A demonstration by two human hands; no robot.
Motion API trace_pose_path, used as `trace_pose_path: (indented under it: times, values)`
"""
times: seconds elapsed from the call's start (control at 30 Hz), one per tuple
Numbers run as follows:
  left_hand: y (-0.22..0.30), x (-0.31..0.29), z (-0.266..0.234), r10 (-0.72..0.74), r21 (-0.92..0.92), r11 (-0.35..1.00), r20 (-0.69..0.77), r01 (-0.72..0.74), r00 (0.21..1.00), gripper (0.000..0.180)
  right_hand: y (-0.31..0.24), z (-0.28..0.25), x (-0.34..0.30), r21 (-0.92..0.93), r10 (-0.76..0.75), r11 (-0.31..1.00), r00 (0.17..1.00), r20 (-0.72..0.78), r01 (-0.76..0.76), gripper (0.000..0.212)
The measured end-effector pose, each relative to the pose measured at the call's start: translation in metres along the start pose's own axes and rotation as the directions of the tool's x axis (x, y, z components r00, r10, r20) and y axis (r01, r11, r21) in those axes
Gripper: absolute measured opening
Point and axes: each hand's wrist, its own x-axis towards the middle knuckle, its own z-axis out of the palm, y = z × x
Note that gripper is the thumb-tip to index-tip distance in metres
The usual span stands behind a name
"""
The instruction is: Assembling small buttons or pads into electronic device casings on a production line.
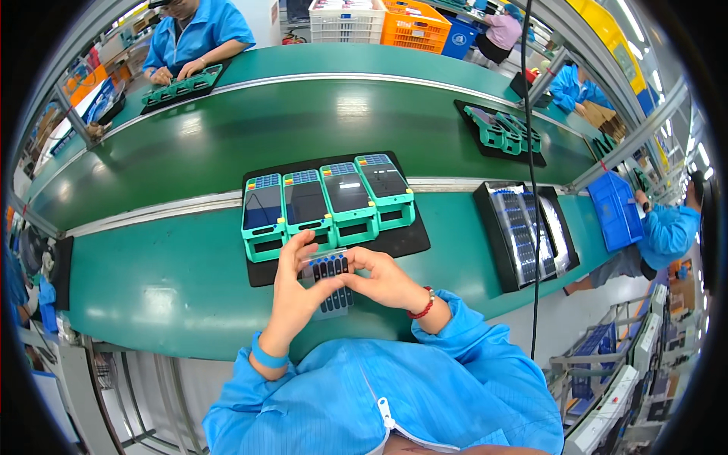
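Note:
Between my two hands is a small clear sheet of dark oblong stickers with blue tips (334, 298), held up over the near edge of the green bench. My left hand (297, 287) pinches its left side with thumb and fingers. On its upper right edge, my right hand (381, 282) has thumb and fingertips closed. Just beyond my hands several green handheld card terminals (349, 193) lie side by side, with dark screens and coloured keys at the far end and open frames at the near end. They rest on a black mat (413, 241).
A black tray (509, 267) of clear sticker sheets sits at the right, near a blue bin (615, 209). A black cable (533, 303) hangs down in front. Across the conveyor belt (318, 121), a co-worker (199, 38) handles green housings; more housings (504, 135) lie on a far mat.

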Motion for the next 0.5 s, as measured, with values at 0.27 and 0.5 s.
trace_pose_path:
  times: [0.27,0.5]
  values:
    - [-0.021,-0.002,-0.004,0.100,0.100,0.990,0.032,-0.103,0.994,0.019,-0.005,-0.003,-0.015,-0.050,-0.067,0.996,0.996,0.053,0.070,0.032]
    - [-0.030,-0.007,0.004,-0.132,-0.056,0.990,-0.047,0.129,0.990,0.010,0.000,0.003,-0.024,-0.033,0.043,0.999,0.990,0.137,-0.039,0.027]
